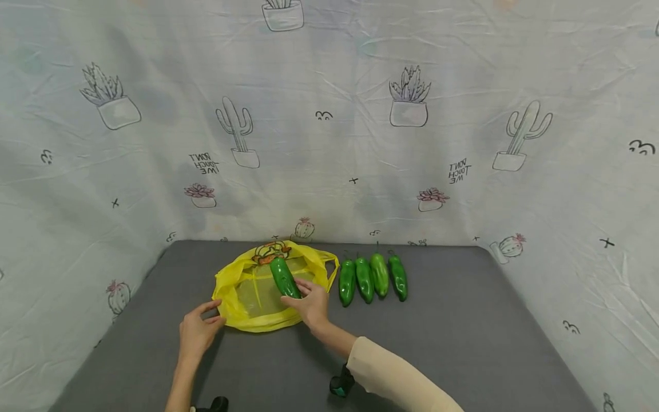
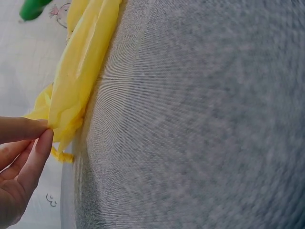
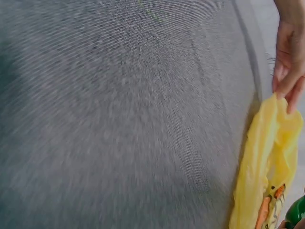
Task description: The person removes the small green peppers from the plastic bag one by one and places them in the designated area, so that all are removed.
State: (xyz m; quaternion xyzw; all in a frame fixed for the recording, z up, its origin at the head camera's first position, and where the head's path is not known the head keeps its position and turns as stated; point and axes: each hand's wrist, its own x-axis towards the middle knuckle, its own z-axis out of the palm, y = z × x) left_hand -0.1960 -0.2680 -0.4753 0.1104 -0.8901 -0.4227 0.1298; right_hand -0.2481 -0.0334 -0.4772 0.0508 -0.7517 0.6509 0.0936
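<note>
A yellow plastic bag (image 1: 262,327) lies on the grey table with its mouth spread wide. My left hand (image 1: 198,332) pinches the bag's left edge between thumb and fingertips; the left wrist view shows this pinch on the yellow film (image 2: 76,81) closely. Over the bag's opening, my right hand (image 1: 313,306) holds a green pepper (image 1: 283,276) by its lower end, tilted with its other end up and left. Only a bit of that pepper (image 3: 296,212) shows at the corner of the right wrist view. Right of the bag, several green peppers (image 1: 364,280) lie side by side.
A grey cloth-covered table (image 1: 453,337) extends around the bag and peppers. Behind it hangs a pale curtain (image 1: 350,149) printed with potted plants and cacti. The bag's handle loop (image 1: 333,269) reaches close to the nearest pepper.
</note>
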